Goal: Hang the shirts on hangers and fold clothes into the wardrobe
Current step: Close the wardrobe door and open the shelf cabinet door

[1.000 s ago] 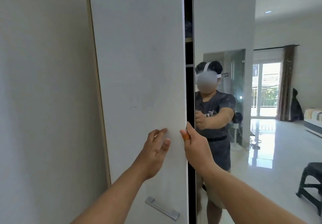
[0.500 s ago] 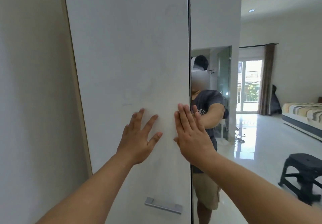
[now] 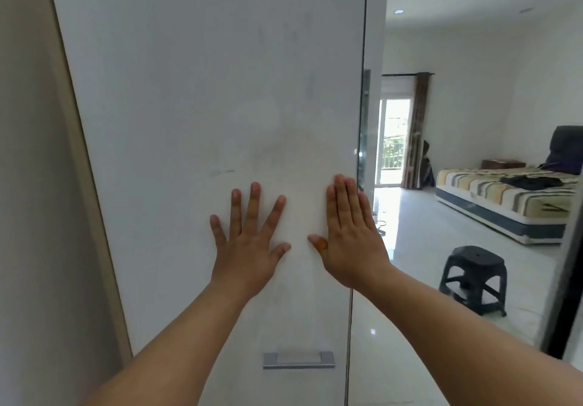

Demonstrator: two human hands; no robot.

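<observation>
A tall white wardrobe door (image 3: pixel 205 105) fills the middle of the view and sits flush against the mirrored door (image 3: pixel 457 184) on its right. My left hand (image 3: pixel 249 241) lies flat on the white door with fingers spread. My right hand (image 3: pixel 350 235) lies flat beside it, next to the door's right edge, fingers together. Neither hand holds anything. A silver handle (image 3: pixel 298 360) is fixed low on the door, below my hands. The wardrobe's inside and any clothes in it are hidden.
The mirrored door reflects the room: a bed with a striped sheet (image 3: pixel 504 194) and dark clothing (image 3: pixel 531 181) on it, a black plastic stool (image 3: pixel 474 279), a curtain (image 3: pixel 415 131) by a bright glass door. A plain wall (image 3: pixel 34 184) stands on the left.
The dark gap between the two doors has closed. My right hand left the door's edge and both hands now press flat on the door. My reflection has slid out of the mirror.
</observation>
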